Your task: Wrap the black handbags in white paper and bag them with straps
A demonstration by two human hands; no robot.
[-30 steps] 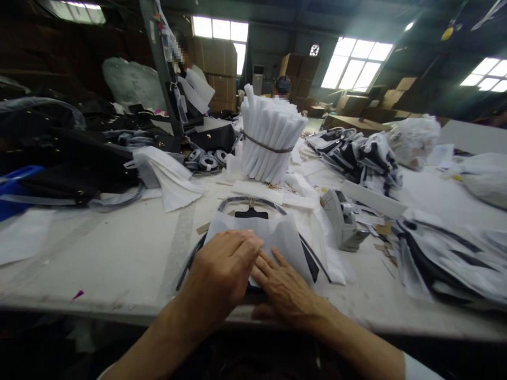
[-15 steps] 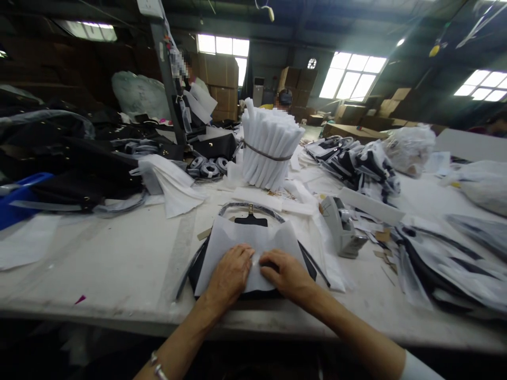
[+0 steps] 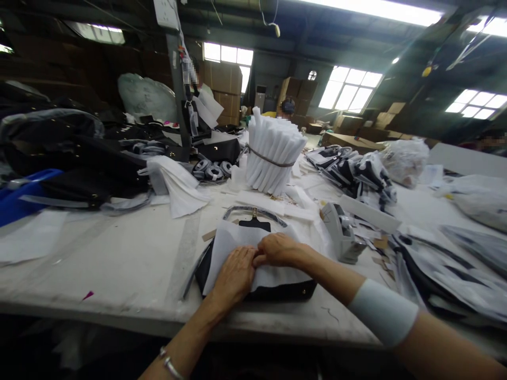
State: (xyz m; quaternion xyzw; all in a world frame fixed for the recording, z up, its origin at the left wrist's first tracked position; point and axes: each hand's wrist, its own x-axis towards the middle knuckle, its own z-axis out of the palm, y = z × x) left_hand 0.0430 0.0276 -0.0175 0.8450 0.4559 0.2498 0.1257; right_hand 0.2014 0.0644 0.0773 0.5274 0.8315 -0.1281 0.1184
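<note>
A black handbag (image 3: 285, 293) lies on the table in front of me, its wrapped handle (image 3: 233, 211) pointing away. Over its front is a thin white sheet of padding (image 3: 222, 240); a black tab with a gold-coloured clasp (image 3: 254, 214) shows above the sheet's top edge. My left hand (image 3: 235, 269) rests flat on the sheet, fingers stretched forward. Right beside its fingertips, my right hand (image 3: 279, 250) is closed, fingers bent and pressed together over the sheet. Whatever it pinches is hidden.
Behind the bag stands a tied bundle of white foam strips (image 3: 273, 155). A grey tape dispenser (image 3: 343, 232) is to the right, near another wrapped bag (image 3: 443, 269). Black bags (image 3: 91, 158) pile up at left beside a blue bin (image 3: 24, 192). Two co-workers are farther back.
My right hand has moved left and slightly up to my left fingertips, and its fingers have drawn together. The sheet's right side has shifted, showing more of the bag's lower right. The view has tilted up.
</note>
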